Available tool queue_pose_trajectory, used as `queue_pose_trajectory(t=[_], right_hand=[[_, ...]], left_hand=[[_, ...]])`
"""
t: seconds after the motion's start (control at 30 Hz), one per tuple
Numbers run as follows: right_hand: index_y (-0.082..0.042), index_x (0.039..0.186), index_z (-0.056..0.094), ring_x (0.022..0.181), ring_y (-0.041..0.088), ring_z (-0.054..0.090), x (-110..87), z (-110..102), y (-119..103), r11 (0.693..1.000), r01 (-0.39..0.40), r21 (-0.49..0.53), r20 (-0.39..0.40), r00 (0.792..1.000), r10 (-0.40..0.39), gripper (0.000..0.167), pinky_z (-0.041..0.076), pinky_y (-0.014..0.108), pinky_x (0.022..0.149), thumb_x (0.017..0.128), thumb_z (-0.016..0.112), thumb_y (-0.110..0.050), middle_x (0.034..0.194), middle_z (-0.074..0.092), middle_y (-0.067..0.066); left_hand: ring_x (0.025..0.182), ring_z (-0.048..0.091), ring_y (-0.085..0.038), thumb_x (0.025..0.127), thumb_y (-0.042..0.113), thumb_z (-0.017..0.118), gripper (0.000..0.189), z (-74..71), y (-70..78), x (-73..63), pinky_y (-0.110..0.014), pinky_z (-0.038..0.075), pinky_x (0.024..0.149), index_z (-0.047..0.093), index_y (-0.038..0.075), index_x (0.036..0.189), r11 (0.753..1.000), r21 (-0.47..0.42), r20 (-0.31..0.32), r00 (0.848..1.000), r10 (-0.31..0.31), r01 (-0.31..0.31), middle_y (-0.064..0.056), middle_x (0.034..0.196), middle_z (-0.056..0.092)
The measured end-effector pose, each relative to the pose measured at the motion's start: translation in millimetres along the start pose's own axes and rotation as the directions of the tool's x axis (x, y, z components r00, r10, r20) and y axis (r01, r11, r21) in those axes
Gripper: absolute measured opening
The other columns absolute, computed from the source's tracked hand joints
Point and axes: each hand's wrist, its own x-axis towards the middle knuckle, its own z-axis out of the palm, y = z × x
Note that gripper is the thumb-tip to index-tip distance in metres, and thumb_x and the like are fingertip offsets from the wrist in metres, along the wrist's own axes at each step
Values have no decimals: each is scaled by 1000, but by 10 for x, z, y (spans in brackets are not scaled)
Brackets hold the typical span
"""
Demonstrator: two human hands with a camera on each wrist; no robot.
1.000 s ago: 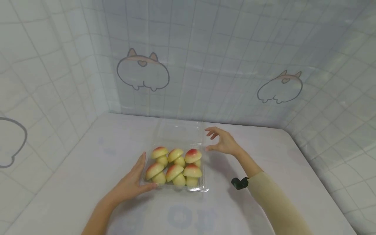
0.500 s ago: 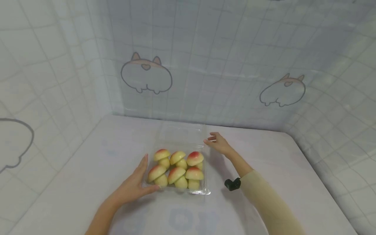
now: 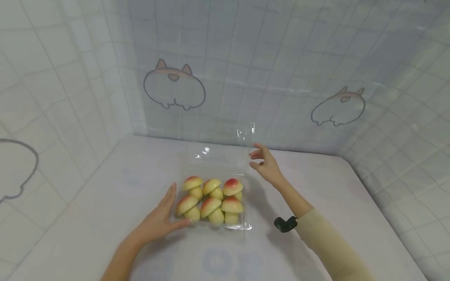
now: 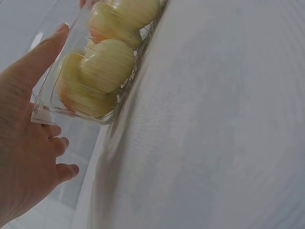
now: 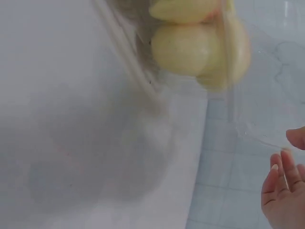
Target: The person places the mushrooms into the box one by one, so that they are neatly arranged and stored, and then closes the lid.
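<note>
A clear plastic box [image 3: 247, 222] stands on the white table, holding several yellow mushroom-shaped pieces [image 3: 211, 208] with red-tinged caps, in two rows. My left hand [image 3: 158, 218] touches its near left corner, thumb along the front and straight fingers up the left side; the left wrist view shows the thumb [image 4: 43, 52] against the wall. The hinged lid [image 3: 225, 156] tilts up at the back. At the lid's right edge, my right hand [image 3: 268, 166] holds it; in the right wrist view thumb and fingers meet at the lid's thin edge [image 5: 259, 140].
White grid-patterned sheets with animal drawings [image 3: 174, 89] close in the back and both sides of the table [image 3: 140, 175]. A black device [image 3: 285, 224] sits at the right wrist, by the beige sleeve [image 3: 327, 242].
The lid has come up from lying back on the table to a raised tilt. My right hand dipped, then rose with it. The left hand stays at the box corner.
</note>
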Motion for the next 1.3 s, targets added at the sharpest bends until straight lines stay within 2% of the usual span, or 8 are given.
queue_pose_trajectory(t=[0.17, 0.3, 0.5, 0.63, 0.77, 1.0, 1.17, 1.3], right_hand=[[-2, 118, 52, 101, 27, 58, -116, -81, -68, 977, 179, -117, 26, 984, -177, 38, 47, 37, 75, 84, 68, 3, 101, 61, 11], [-3, 104, 55, 96, 25, 58, -245, -151, -51, 907, 345, -241, 92, 939, -332, 31, 49, 36, 69, 80, 67, 11, 100, 61, 8], [-9, 100, 60, 93, 18, 58, -550, -216, -109, 790, 470, -393, 237, 882, -407, 30, 53, 32, 70, 80, 61, 14, 104, 59, 2], [-12, 100, 64, 92, 17, 58, -743, -173, -132, 695, 553, -460, 344, 833, -434, 34, 51, 28, 69, 79, 58, 14, 106, 60, 0], [-13, 102, 66, 92, 17, 59, -891, -101, -102, 650, 557, -516, 399, 829, -393, 23, 52, 30, 72, 84, 66, 0, 104, 61, -1], [-14, 109, 64, 91, 17, 62, -1058, 4, -149, 683, 435, -587, 347, 897, -273, 23, 54, 34, 71, 90, 70, -25, 102, 62, -2], [-12, 118, 59, 87, 15, 64, -1196, 105, -247, 793, 248, -557, 276, 955, -106, 30, 53, 30, 65, 91, 67, -23, 99, 63, -3], [-5, 125, 51, 83, 13, 64, -1313, 174, -318, 897, 69, -438, 246, 968, 45, 37, 50, 26, 64, 92, 62, -17, 97, 63, -4]], left_hand=[[142, 6, -45, 80, 53, 71, 117, -22, 25, 10, -61, 13, 111, -5, 4, 153, 1000, -6, 2, 1000, -5, 5, -23, 158, 0], [142, 4, -45, 80, 50, 74, 119, -24, 31, -19, -61, 11, 111, -6, 1, 153, 999, -47, 15, 1000, -10, 10, -24, 157, -3], [139, 6, -50, 79, 34, 78, 117, -187, 32, -216, -63, 12, 108, -7, -3, 151, 994, -108, 40, 999, 15, -11, -29, 155, -3], [137, 17, -52, 99, 22, 54, 78, -335, 39, -369, -27, 19, 114, 3, -5, 151, 984, -178, 8, 999, 31, -29, -30, 154, 15], [123, 49, -42, 108, 24, 29, 48, -389, 89, -386, -21, 44, 95, 31, -5, 146, 977, -210, -58, 997, -47, 33, -25, 135, 51], [80, 61, -17, 105, 38, 36, 41, -266, 195, -298, -29, 51, 61, 49, 0, 114, 931, -244, -3, 960, -279, 269, -7, 88, 62], [70, 56, -17, 106, 37, 33, 41, -212, 242, -355, -28, 47, 55, 49, 0, 109, 900, -285, 15, 940, -340, 330, -5, 78, 57], [68, 55, -18, 105, 33, 38, 36, -190, 262, -396, -27, 47, 55, 50, 0, 104, 859, -348, 58, 923, -379, 375, -6, 76, 56]])
